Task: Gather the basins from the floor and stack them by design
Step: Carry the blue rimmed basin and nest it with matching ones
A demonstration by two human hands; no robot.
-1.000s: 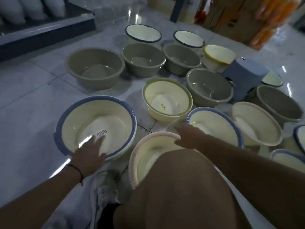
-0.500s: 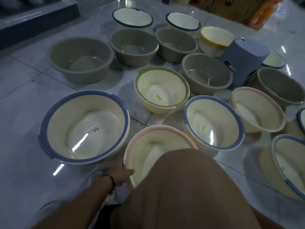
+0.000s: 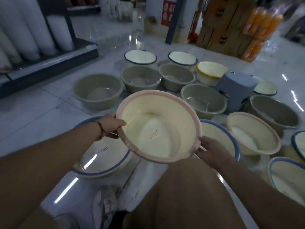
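Note:
I hold a cream basin with a pink rim point(image 3: 158, 128) up off the floor, tilted toward me. My left hand point(image 3: 110, 125) grips its left rim and my right hand point(image 3: 209, 148) grips its lower right rim. Below it on the left lies a large blue-rimmed cream basin point(image 3: 102, 161). A second blue-rimmed basin point(image 3: 219, 138) is partly hidden behind the held one. Another pink-rimmed basin point(image 3: 252, 133) sits on the floor at the right. Several grey-green basins point(image 3: 99, 90) and white dark-rimmed ones point(image 3: 140, 57) lie farther back, with a yellow-rimmed basin point(image 3: 212, 70) among them.
A grey-blue plastic stool point(image 3: 236, 90) stands among the basins at the right. A dark shelf unit point(image 3: 49, 63) with white stacked goods runs along the left. Cardboard boxes point(image 3: 219, 27) and orange packs stand at the back right. My knee point(image 3: 186, 192) and shoe point(image 3: 105, 205) fill the bottom.
The pink-rimmed basin has been lifted from the floor near my knee and tilted up. My right hand has come onto its rim, and the view has risen.

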